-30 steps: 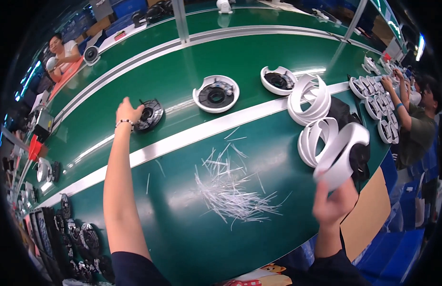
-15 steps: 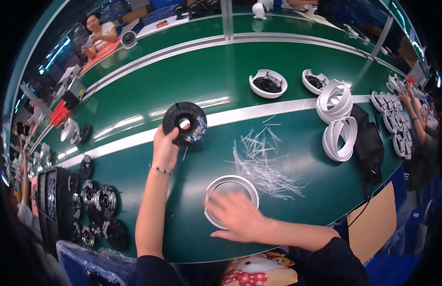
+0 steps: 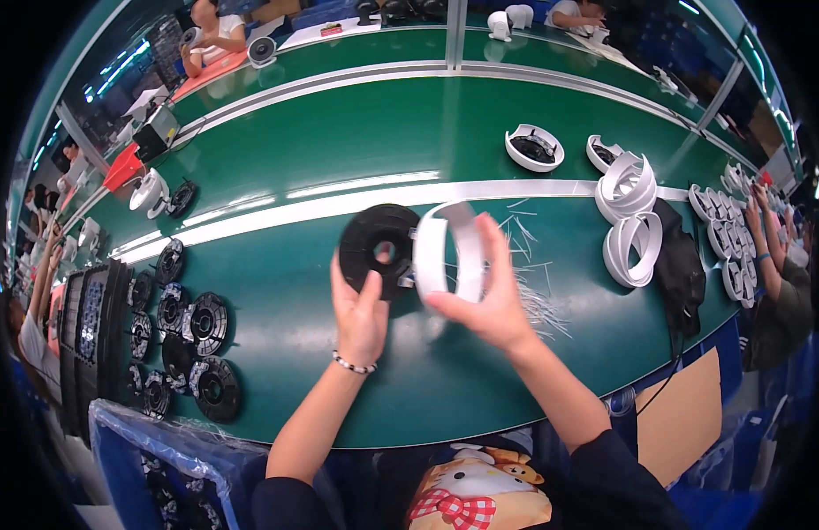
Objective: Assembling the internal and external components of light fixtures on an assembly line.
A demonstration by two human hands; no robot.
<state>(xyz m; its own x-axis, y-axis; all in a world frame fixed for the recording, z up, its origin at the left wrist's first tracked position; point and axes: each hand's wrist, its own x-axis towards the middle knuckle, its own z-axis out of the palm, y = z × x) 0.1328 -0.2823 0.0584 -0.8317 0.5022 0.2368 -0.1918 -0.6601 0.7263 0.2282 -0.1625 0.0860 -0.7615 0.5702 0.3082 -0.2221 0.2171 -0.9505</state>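
Observation:
My left hand [image 3: 361,309] is closed on the rim of a round black base [image 3: 367,243] with a hole in its middle; the thumb presses on its face. Right beside it, my right hand [image 3: 498,296] grips a white plastic ring [image 3: 433,256] between thumb and fingers, tilted on edge toward the base. Both are held above the green table. Whether ring and base touch is hard to tell. Behind my right hand lies a pile of thin clear plastic strips [image 3: 538,309], partly hidden.
Several black round bases [image 3: 217,389] sit at the left beside a stack of black trays [image 3: 96,331]. White rings [image 3: 632,250] stand stacked at the right, next to a black bag [image 3: 679,274]. White housings with black insides [image 3: 534,148] rest farther back. Other people work around.
My right hand has picked the white ring up off the table and brought it next to the black base. My left hand has moved right, turning the base's plain face toward me.

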